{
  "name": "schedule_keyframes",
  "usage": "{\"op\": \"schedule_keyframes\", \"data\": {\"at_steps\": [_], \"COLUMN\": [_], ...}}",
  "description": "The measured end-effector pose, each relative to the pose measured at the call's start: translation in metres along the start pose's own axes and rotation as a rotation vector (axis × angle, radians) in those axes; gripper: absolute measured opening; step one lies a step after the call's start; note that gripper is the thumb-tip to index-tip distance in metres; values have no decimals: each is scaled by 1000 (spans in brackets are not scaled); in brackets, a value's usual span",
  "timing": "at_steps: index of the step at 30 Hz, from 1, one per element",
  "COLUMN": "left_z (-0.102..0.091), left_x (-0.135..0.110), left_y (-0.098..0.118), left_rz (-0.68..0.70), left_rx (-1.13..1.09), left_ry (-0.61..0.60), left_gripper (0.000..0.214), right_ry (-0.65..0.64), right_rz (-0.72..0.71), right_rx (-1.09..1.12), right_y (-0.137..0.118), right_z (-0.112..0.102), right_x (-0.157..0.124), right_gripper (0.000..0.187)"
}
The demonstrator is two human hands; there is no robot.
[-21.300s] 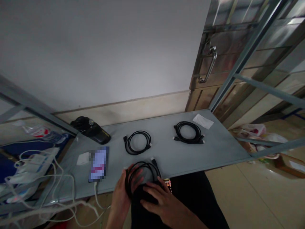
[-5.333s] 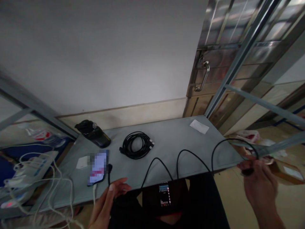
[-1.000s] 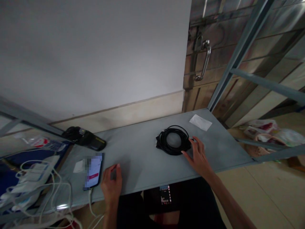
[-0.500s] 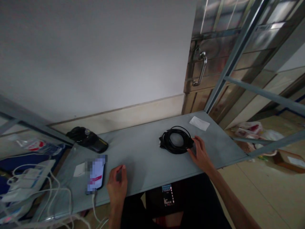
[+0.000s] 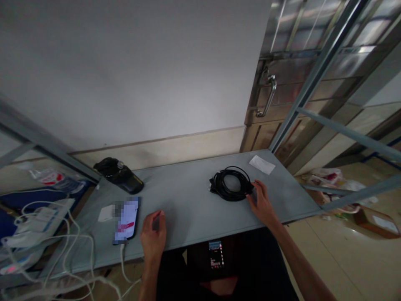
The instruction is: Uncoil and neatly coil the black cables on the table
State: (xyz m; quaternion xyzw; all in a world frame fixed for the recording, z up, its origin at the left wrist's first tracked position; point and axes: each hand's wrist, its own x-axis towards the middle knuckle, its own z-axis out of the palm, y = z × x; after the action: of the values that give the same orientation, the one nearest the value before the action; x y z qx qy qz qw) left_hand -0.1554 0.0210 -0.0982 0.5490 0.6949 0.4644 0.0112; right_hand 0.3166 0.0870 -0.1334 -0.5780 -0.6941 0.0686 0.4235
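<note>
I'm having the right hand (image 5: 263, 205) touching the coil (image 5: 227, 194) on the table (image 5: 191, 209), likely straightening it, grip unclear, while the left hand (image 5: 153, 237) is resting loosely curled, empty, near the phone (image 5: 128, 218), next move probably calling for light touch.

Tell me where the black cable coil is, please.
In the head view, the coil lies right of centre on the table, by the right hand, near the white paper.
</note>
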Motion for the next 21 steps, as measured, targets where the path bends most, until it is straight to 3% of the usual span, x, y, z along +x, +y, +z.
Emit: {"op": "schedule_keyframes", "data": {"at_steps": [13, 21], "left_z": [1, 1], "left_x": [1, 1], "left_y": [0, -3], "left_rz": [-5, 0], "left_rx": [20, 18], "left_ry": [-3, -10], "left_gripper": [45, 44], "right_ry": [10, 22], "right_rz": [23, 34], "right_rx": [30, 42], "right_y": [0, 1], "right_z": [-1, 1], "right_x": [0, -2], "right_gripper": [54, 64]}}
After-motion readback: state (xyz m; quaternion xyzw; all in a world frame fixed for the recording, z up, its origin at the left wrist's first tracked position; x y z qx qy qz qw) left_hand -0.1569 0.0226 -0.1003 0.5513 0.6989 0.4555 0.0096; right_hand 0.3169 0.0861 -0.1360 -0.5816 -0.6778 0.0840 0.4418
